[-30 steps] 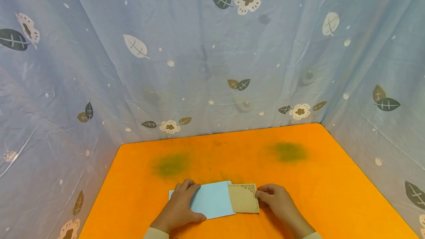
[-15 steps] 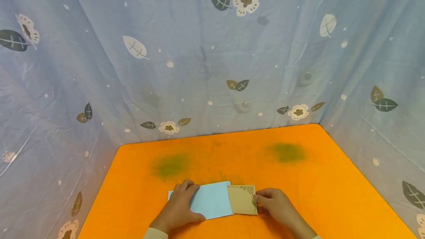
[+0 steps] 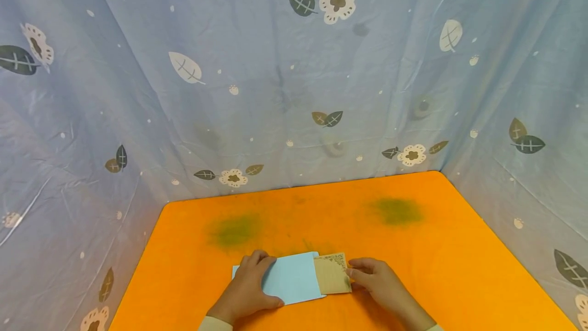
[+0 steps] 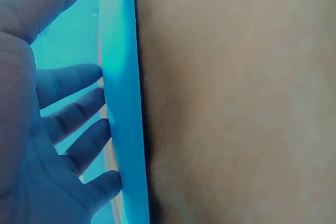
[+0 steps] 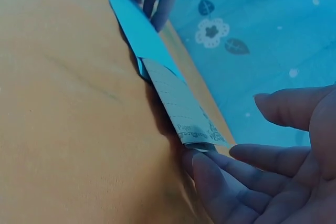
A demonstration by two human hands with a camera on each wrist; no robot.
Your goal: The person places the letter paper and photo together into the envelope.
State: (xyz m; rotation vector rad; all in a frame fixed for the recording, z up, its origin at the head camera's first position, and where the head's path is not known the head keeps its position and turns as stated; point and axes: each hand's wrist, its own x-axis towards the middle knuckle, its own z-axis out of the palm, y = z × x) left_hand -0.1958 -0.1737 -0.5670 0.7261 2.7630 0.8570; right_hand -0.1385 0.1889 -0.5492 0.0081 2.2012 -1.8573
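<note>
A light blue envelope (image 3: 294, 276) lies along the front of the orange table in the head view. My left hand (image 3: 250, 282) grips it across its width, thumb at the near edge and fingers over the far edge. From its right end sticks a beige sheet of notepaper (image 3: 332, 275) with ruled lines and an ornate printed corner; its left part is hidden inside the envelope. My right hand (image 3: 378, 282) pinches the outer end of the notepaper. Up close in the right wrist view, that end of the notepaper (image 5: 181, 106) looks slightly bent at the fingertips.
The orange table (image 3: 441, 249) carries two greenish stains (image 3: 398, 211). Blue-grey curtains (image 3: 257, 96) printed with leaves and flowers enclose its back and both sides.
My right hand has moved slightly left with the notepaper, so a shorter length of it shows outside the envelope. My left hand and the envelope stay nearly in place.
</note>
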